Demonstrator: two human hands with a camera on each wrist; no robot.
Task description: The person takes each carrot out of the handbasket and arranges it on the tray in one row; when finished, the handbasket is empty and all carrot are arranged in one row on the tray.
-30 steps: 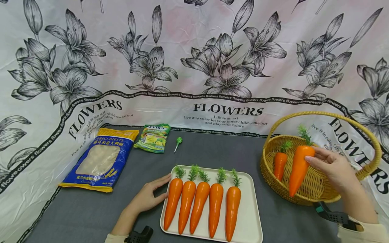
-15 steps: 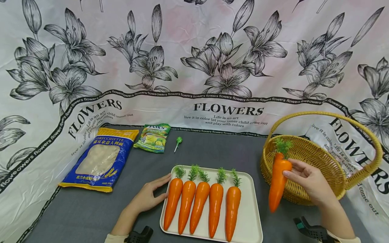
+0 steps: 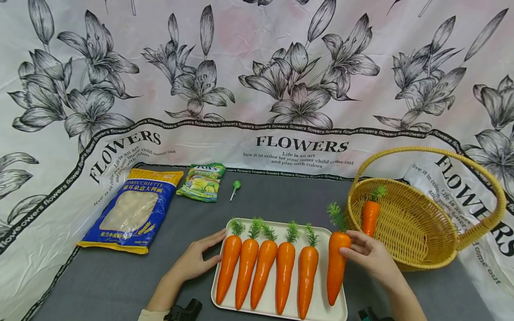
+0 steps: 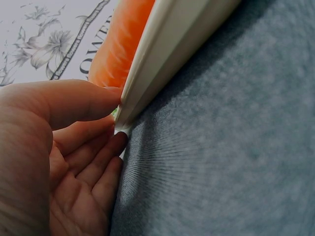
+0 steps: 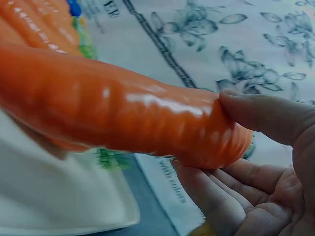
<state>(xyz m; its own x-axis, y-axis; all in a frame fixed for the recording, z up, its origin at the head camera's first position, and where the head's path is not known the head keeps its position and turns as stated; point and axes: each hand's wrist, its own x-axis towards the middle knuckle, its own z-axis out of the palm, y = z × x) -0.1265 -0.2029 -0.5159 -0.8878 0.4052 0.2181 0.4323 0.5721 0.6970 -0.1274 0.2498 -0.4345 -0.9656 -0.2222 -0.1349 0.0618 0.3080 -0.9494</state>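
My right hand pinches an orange carrot near its leafy top, thumb on one side and fingers on the other. The carrot overlaps the right side of a white tray, and in the right wrist view it is held over the tray. Several more carrots lie side by side on the tray, green tops pointing away from me. At the tray's left edge rests my left hand; its thumb and fingertips touch the rim in the left wrist view, fingers loosely extended. One carrot leans inside the wicker basket.
The basket's tall handle arches up at the right. A blue pasta bag lies on the left, with a green candy bag and a green lollipop at the back. Behind hangs a flower-printed cloth.
My right hand has lifted the carrot out of the basket and carried it left to the tray's right side. My left hand has stayed at the tray's left edge.
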